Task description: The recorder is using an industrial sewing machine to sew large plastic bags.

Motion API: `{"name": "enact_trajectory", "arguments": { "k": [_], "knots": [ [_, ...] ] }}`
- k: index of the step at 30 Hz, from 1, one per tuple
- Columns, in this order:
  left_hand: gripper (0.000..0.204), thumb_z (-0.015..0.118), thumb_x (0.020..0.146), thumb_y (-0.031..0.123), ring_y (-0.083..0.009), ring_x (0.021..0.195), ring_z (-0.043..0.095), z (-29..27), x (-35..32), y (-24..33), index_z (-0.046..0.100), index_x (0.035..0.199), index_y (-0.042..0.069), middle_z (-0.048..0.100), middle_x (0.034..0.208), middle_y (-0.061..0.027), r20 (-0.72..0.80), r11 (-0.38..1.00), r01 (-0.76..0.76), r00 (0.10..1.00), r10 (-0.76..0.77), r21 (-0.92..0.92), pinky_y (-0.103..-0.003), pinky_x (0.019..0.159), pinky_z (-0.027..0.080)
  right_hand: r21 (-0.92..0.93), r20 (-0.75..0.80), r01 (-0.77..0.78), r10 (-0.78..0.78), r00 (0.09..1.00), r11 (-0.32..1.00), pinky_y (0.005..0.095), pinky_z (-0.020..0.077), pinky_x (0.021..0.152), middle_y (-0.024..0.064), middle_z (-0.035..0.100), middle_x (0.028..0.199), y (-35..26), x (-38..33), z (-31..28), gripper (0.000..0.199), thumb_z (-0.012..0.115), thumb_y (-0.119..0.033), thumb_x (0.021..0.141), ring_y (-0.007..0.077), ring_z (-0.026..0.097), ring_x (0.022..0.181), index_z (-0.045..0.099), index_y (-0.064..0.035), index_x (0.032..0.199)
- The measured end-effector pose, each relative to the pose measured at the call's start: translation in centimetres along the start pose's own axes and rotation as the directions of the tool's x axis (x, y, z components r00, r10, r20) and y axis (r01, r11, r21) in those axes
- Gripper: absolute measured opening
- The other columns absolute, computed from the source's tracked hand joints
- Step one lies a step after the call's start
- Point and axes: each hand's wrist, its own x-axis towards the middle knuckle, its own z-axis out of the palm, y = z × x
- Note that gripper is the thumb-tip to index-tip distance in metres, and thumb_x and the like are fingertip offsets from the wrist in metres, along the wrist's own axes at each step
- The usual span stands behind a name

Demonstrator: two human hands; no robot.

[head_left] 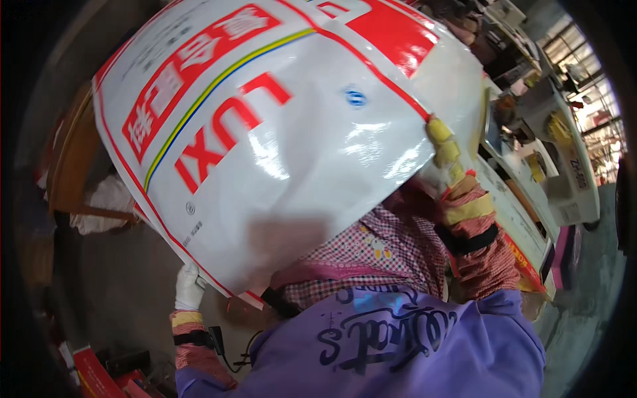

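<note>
A large glossy sack (285, 126) fills most of the head view, held up off the floor between the person's two hands. Its skin is a smooth white plastic film that catches bright glare and puckers into soft creases near the right edge; red blocks, red bands and a thin yellow-and-blue stripe are printed across it. It bulges in a rounded, pillow-like shape, so it looks filled, though what is inside cannot be seen.

The left hand (188, 286), in a white knit glove, is closed on the sack's lower left corner. The right hand (446, 154), in a glove with worn yellow fingertips, has its fingers curled over the sack's right edge, gripping it. Both forearms wear loose sleeve covers (481, 245) of pink-and-red checked cloth, each with a yellowish band and a black strap at the wrist. Below them shows a purple sweatshirt (398, 345) of soft fabric with dark scrawled lettering.

To the right stands a long pale bench (524, 212), cluttered with cream-coloured machines (564, 152) and small parts too blurred to tell apart. At lower left, on the grey concrete floor (126, 292), lie red cartons (99, 375); above them sits a crumpled white cloth (106, 199) beside a brown wooden frame (70, 166).
</note>
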Motion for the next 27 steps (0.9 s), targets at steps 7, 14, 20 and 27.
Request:
{"name": "enact_trajectory", "arguments": {
  "k": [7, 14, 20, 27],
  "knots": [
    [0.028, 0.052, 0.087, 0.018, -0.0231, 0.088, 0.057, -6.9, -6.2, -19.6, 0.052, 0.107, 0.000, 0.059, 0.097, -0.0106, -0.710, 0.943, -0.043, 0.670, -0.217, -0.329, -0.036, 0.079, 0.047, -0.852, -0.112, -0.079, -0.033, 0.993, 0.517, 0.0278, 0.0400, 0.057, 0.0029, 0.053, 0.078, 15.9, 2.6, 8.5, 0.038, 0.063, -0.036, 0.080, 0.0119, 0.046, 0.066, 0.054, -0.0048, 0.098],
    [0.022, 0.047, 0.089, 0.023, -0.0216, 0.068, 0.059, 1.0, -6.2, -13.1, 0.054, 0.091, 0.002, 0.060, 0.082, -0.0093, -0.872, 0.891, 0.436, 0.381, -0.308, -0.124, -0.033, 0.058, 0.049, -0.938, 0.298, 0.256, 0.167, 0.940, 0.232, 0.0290, 0.0463, 0.072, 0.0070, 0.055, 0.099, 21.1, 9.6, 5.2, 0.032, 0.050, -0.029, 0.088, 0.0183, 0.054, 0.086, 0.052, -0.0033, 0.108],
    [0.024, 0.048, 0.085, 0.023, -0.0302, 0.070, 0.058, 2.6, -6.3, -19.5, 0.055, 0.093, 0.002, 0.061, 0.081, -0.0166, -0.887, 0.751, 0.655, 0.389, -0.250, 0.075, -0.039, 0.068, 0.046, -0.798, 0.600, 0.566, 0.184, 0.779, 0.206, 0.0293, 0.0450, 0.076, 0.0072, 0.054, 0.102, 18.5, 9.3, 0.6, 0.032, 0.048, -0.027, 0.088, 0.0189, 0.053, 0.090, 0.050, -0.0037, 0.110],
    [0.027, 0.040, 0.087, 0.022, -0.0328, 0.083, 0.060, 2.7, -3.0, -16.7, 0.055, 0.099, 0.004, 0.062, 0.093, -0.0161, -0.773, 0.420, 0.765, 0.603, -0.200, 0.488, -0.042, 0.071, 0.046, -0.629, 0.776, 0.769, 0.153, 0.612, 0.113, 0.0297, 0.0435, 0.080, 0.0073, 0.053, 0.105, 19.5, 8.8, 2.5, 0.033, 0.046, -0.025, 0.089, 0.0196, 0.052, 0.094, 0.048, -0.0041, 0.114]
  ]
}}
